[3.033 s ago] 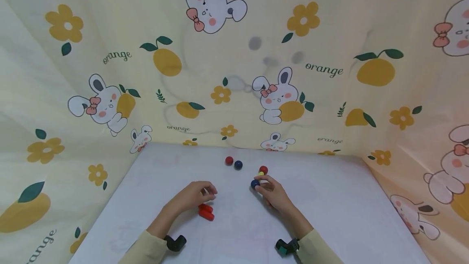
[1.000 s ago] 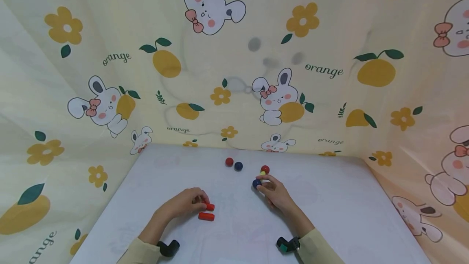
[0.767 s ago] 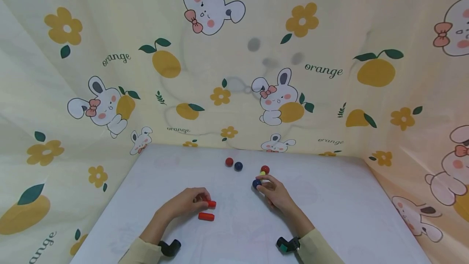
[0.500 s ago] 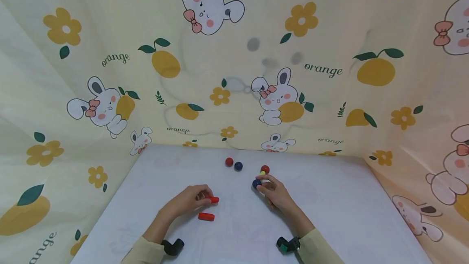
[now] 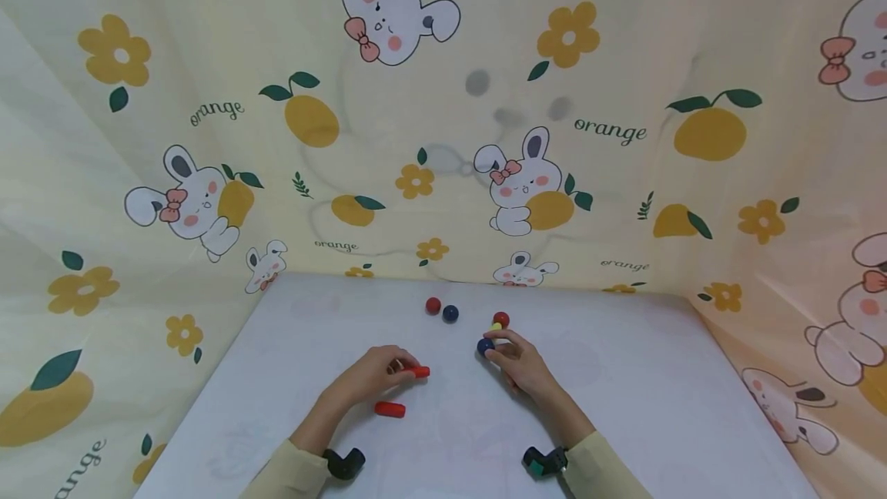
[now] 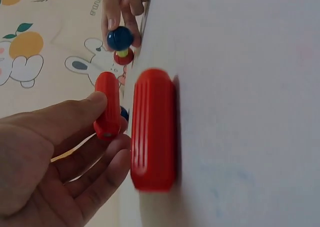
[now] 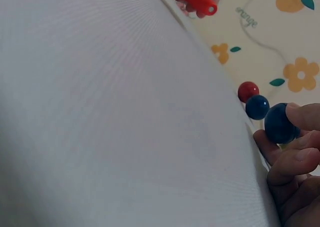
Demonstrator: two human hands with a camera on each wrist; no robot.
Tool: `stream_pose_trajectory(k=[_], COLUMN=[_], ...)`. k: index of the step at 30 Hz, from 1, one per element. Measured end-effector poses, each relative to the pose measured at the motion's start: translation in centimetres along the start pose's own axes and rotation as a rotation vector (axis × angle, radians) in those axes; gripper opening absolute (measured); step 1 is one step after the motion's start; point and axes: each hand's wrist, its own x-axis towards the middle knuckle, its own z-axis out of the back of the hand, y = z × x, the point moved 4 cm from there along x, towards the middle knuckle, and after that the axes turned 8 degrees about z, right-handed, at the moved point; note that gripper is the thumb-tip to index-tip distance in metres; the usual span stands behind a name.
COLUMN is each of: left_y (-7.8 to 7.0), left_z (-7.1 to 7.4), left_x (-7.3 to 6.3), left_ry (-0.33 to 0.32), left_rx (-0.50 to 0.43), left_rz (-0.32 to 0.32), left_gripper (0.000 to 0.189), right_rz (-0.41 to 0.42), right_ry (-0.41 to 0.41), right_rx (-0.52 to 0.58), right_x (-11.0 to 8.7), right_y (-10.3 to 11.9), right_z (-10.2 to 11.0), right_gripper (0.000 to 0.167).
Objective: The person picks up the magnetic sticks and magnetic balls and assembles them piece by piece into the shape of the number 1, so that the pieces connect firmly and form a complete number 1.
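My left hand (image 5: 374, 374) pinches a short red stick (image 5: 422, 372) between thumb and fingers, just above the table. In the left wrist view the held stick (image 6: 111, 107) has a ribbed side. A second red stick (image 5: 390, 410) lies on the table below that hand. Farther right, my right hand (image 5: 528, 370) holds a dark blue ball (image 5: 484, 346) with thumb and fingers. Behind this ball are a yellow piece (image 5: 496, 326) and a red ball (image 5: 501, 319), seemingly in one line with it; the fingers partly hide the yellow piece.
Toward the back of the white table (image 5: 589, 399), another red ball (image 5: 433, 306) and blue ball (image 5: 450, 314) sit close together. A patterned curtain (image 5: 388, 137) rises behind the table and along its sides. A small black wrist device (image 5: 344, 464) is on the left wrist.
My left hand has taken hold of one red stick and carried it forward and right, away from the other stick. The right hand stays nearly still with the blue ball.
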Motion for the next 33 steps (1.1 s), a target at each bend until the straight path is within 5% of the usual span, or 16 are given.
stream_pose_trajectory(k=[14,33], left_y=[-1.9,-4.6], left_z=[-1.9,-4.3], left_x=[1.5,3.2], left_ry=[-0.031,-0.026], left_rx=[0.036,-0.106], left_rz=[0.038,0.071], left_gripper=[0.018,0.021], right_rz=[-0.010,-0.023], right_ry=[0.025,0.038], right_rx=[0.028,0.052], right_x=[0.2,0.3], right_y=[-0.4,-0.6], right_z=[0.1,0.3], right_gripper=[0.043,0.044])
